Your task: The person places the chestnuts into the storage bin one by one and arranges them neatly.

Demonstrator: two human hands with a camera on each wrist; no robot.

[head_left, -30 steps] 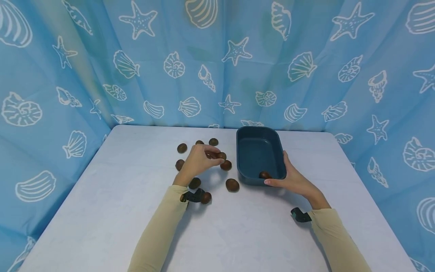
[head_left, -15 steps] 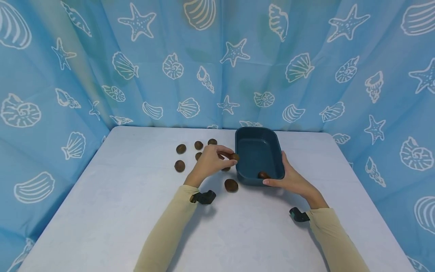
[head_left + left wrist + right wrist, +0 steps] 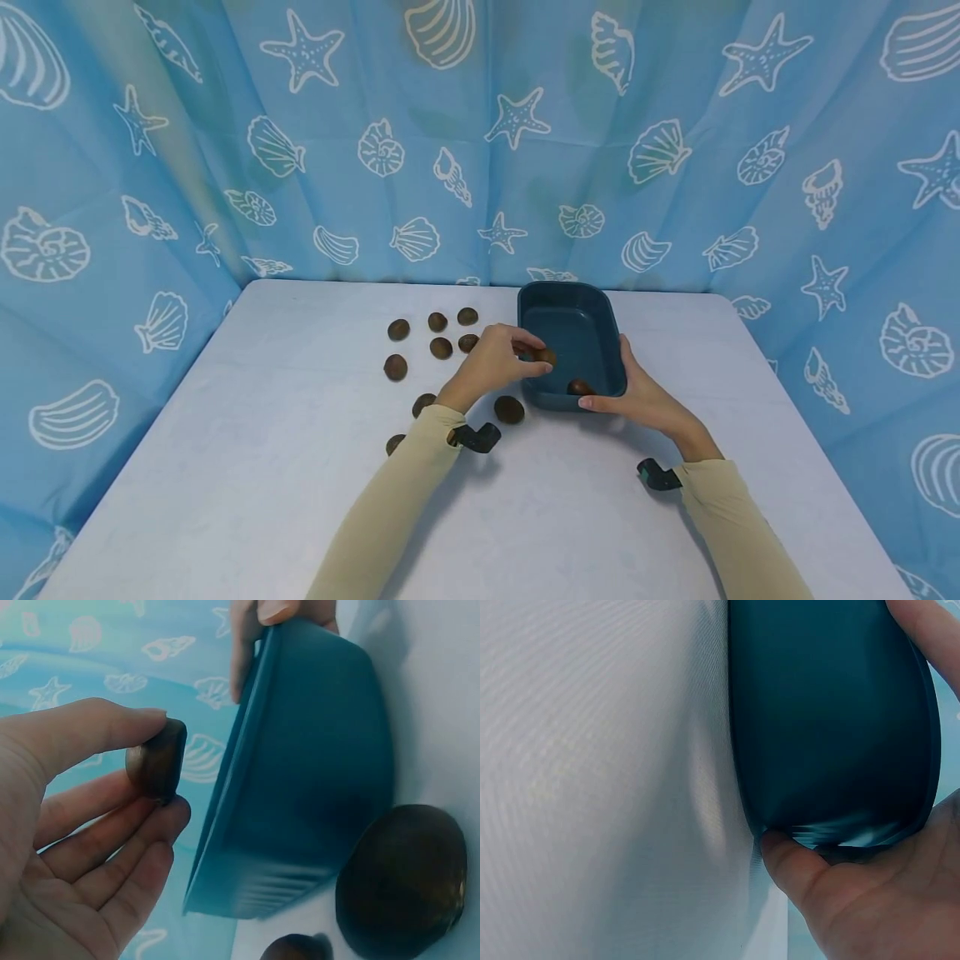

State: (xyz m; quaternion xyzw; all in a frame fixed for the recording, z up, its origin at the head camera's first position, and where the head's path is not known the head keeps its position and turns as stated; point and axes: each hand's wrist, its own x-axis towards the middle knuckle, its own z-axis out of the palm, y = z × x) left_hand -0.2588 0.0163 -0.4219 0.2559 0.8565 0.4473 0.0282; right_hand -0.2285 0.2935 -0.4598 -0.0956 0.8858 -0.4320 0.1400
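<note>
My left hand (image 3: pixel 493 360) pinches a smooth dark brown stone (image 3: pixel 160 759) between thumb and fingertips, over the left side of a dark teal plastic bin (image 3: pixel 572 333). In the left wrist view the stone appears beside the bin's rim, with the thumb on its upper end. My right hand (image 3: pixel 651 402) grips the bin's near right corner, thumb along the near rim and fingers on the right side. Another brown stone (image 3: pixel 579 387) lies inside the bin near that thumb. In the right wrist view, the thumb (image 3: pixel 791 862) presses at the bin's corner.
Several more brown stones (image 3: pixel 441 347) are scattered on the white table (image 3: pixel 247 433) left of the bin, some partly covered by the left arm. One stone (image 3: pixel 509 409) rests just off the bin's near left corner. A blue shell-print curtain (image 3: pixel 322 167) hangs behind the table.
My left hand has carried the stone rightward from among the scattered stones to over the bin's left side. My right hand keeps its grip on the bin.
</note>
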